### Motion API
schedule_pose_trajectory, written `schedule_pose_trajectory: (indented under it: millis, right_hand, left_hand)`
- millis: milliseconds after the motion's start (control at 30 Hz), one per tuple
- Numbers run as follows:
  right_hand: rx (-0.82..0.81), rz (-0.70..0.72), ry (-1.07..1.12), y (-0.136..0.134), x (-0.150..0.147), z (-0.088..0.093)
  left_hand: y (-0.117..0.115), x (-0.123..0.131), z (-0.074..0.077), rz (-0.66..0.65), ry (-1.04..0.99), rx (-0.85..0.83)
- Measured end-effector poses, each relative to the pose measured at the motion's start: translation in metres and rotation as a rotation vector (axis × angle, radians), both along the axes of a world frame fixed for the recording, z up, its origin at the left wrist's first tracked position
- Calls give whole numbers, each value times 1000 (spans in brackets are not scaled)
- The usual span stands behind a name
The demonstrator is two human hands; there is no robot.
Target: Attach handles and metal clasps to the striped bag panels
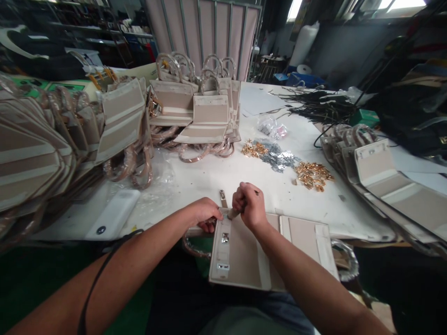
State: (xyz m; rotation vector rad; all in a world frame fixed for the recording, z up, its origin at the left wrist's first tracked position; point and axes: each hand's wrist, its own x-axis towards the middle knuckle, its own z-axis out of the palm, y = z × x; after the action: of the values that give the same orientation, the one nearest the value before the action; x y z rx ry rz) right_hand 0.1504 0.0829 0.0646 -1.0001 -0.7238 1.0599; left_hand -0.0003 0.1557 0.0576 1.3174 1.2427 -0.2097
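Observation:
A beige handbag panel [244, 260] lies opened flat at the table's front edge, over my lap, with wrapped handles at both ends. My left hand [206, 214] pinches the panel's upper left edge, its fingertips partly hidden. My right hand [249, 204] is closed in a fist around a short, light-coloured tool [233, 213], whose end meets the panel beside my left fingers; its exact kind is unclear. Below that spot, a shiny metal fitting [225, 237] and a second metal plate [222, 266] sit on the panel's pale strip. A strap with a metal end [223, 197] sticks out beyond the panel.
Stacked bag panels stand at left [28, 153], in the back middle [209, 111] and at right [380, 172]. Gold fittings [314, 176], silver plates [279, 158] and a clear plastic bag [272, 126] lie on the table. A white phone-like slab [115, 211] rests at left; black straps [321, 102] lie behind.

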Motion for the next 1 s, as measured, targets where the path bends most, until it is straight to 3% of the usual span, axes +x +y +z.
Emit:
schedule_pose_trajectory:
  millis: [100,167,267,400,533,667,867,1000]
  right_hand:
    - [8,187,-308,3,-9,17]
    - [23,272,-372,5,-9,33]
    - [77,216,-304,5,-2,48]
    - [89,102,-214,0,1,33]
    - [56,101,-207,-4,-2,16]
    - [128,135,-160,-4,-2,20]
    - [57,157,-241,-3,-6,13]
    - [110,213,-261,4,-17,28]
  left_hand:
    - [-2,1,5,-16,-2,25]
    - [-3,1,8,-23,-4,28]
    - [-4,-1,8,-13,-19,17]
    - [-4,-3,4,9,-33,12]
    - [-6,-3,5,20,-22,12]
    - [-7,-3,4,14,-35,23]
    - [-11,-4,6,11,-40,42]
    - [-12,-5,4,3,-52,77]
